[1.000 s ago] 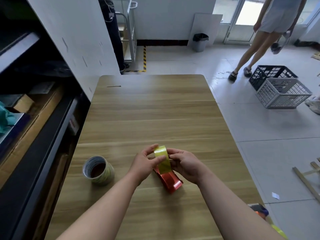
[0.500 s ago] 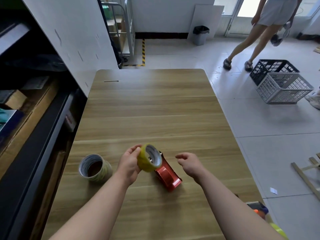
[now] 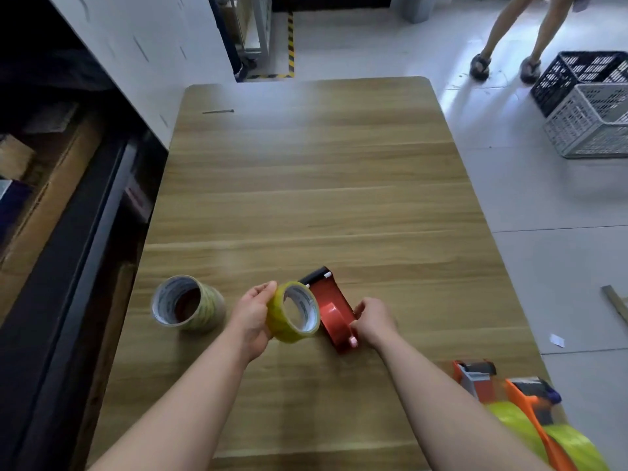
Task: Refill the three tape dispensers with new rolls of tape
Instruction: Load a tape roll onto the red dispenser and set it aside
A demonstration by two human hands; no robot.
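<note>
Left hand (image 3: 253, 312) gripped the yellow tape roll (image 3: 277, 329), at 9 o'clock of the red dispenser (image 3: 334, 312) lying on the table (image 3: 306, 164). My right hand (image 3: 373, 319) pinched the dispenser's near end. Orange dispensers (image 3: 520, 396) at 4 o'clock held yellow tape.

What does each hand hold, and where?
Left hand grips the yellow tape roll by its outer band; right hand grips the red dispenser at its near end.

Bright daylight, soft motion blur, wide-angle bending at edges.
</note>
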